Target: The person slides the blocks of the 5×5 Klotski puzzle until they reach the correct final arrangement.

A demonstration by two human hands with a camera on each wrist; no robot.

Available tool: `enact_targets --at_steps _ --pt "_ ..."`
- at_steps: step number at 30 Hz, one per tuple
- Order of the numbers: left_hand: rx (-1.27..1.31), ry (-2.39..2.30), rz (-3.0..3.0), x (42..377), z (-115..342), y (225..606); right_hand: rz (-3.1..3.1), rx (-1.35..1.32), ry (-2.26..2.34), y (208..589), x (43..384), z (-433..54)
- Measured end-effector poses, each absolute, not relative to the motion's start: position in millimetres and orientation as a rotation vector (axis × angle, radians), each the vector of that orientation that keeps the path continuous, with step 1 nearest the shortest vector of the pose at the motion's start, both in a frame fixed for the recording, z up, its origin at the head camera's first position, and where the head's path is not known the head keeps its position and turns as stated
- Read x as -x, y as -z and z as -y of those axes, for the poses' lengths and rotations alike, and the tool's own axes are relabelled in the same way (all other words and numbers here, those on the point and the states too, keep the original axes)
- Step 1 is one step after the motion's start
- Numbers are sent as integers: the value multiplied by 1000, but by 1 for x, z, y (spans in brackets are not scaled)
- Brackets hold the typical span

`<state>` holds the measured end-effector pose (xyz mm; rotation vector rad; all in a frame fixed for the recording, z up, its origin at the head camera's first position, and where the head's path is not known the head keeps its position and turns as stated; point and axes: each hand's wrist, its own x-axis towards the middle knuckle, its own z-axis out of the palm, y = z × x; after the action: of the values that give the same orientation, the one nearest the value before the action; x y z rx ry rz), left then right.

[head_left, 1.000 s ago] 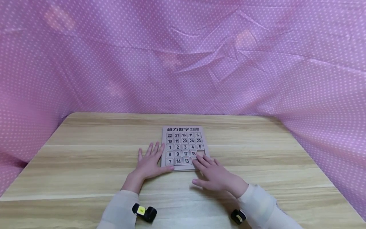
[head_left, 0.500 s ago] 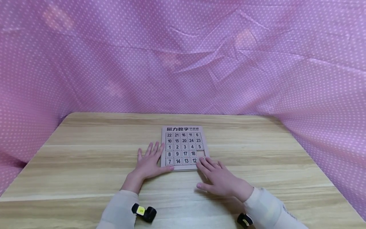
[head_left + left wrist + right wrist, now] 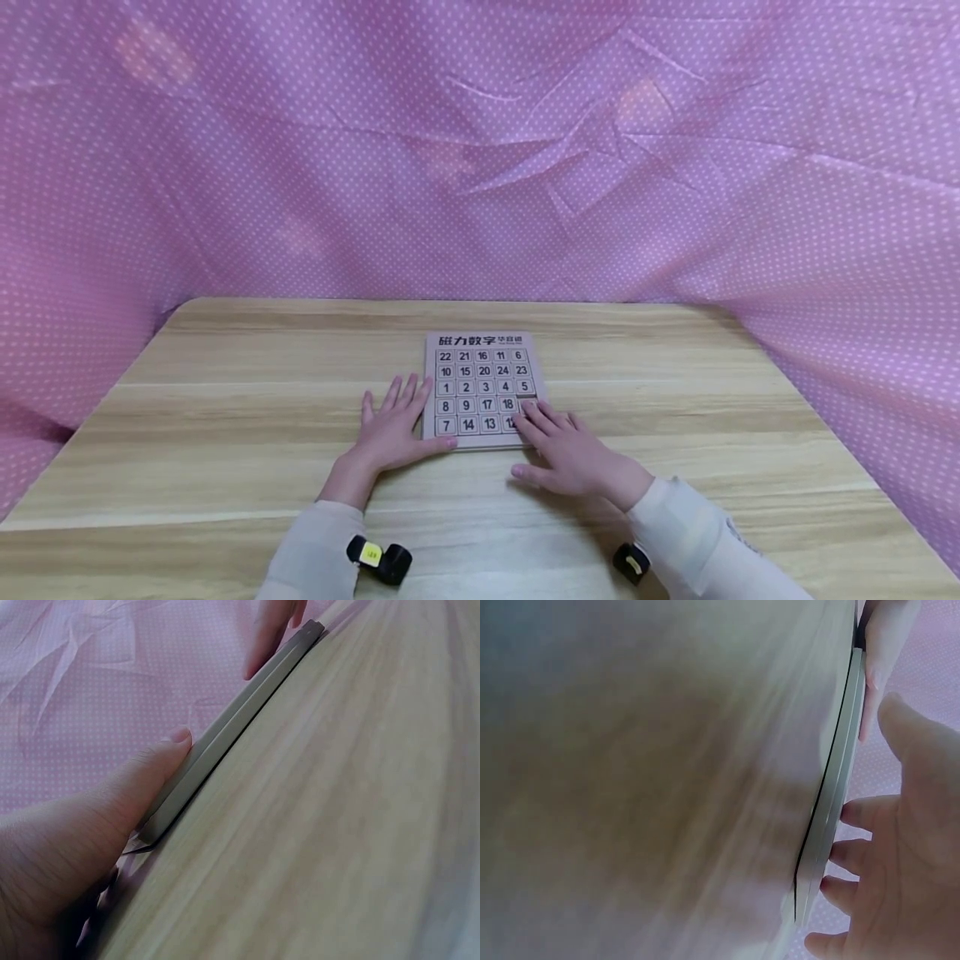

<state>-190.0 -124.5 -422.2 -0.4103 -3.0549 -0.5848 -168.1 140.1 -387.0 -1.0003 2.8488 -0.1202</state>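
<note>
A flat sliding number puzzle (image 3: 480, 341) lies on the table, its numbered square tiles set in a grid. My left hand (image 3: 386, 435) spreads at its lower left corner, fingers straight along the left side. In the left wrist view, the left thumb (image 3: 169, 750) rests on the board's near edge. My right hand (image 3: 573, 457) reaches over the lower right corner, fingertips on the right-hand tiles with the thumb held off the board. Those fingers partly hide the 12 tile (image 3: 510, 423) and the spot below the 5 tile (image 3: 524, 387); what lies under them is hidden.
The wood-grain table (image 3: 262, 350) extends around the board on all sides. A pink dotted cloth (image 3: 480, 208) hangs behind and at both sides. Black wrist cameras sit on the left cuff (image 3: 378, 560) and the right cuff (image 3: 632, 563).
The right hand first drew back toward the lower right, baring the 12 tile and a gap below 5. Now it has come forward again, fingers over that gap. The left hand stays put.
</note>
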Motion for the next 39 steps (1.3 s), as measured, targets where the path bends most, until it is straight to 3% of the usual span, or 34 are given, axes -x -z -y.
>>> enact_targets --at_steps 14,30,39 --pt "410 577 3049 187 122 421 -2847 989 124 383 173 -135" --pt "417 548 3045 187 121 422 -2779 1190 78 379 170 -84" --pt "406 536 3055 185 120 422 -2718 1134 71 376 172 -75"
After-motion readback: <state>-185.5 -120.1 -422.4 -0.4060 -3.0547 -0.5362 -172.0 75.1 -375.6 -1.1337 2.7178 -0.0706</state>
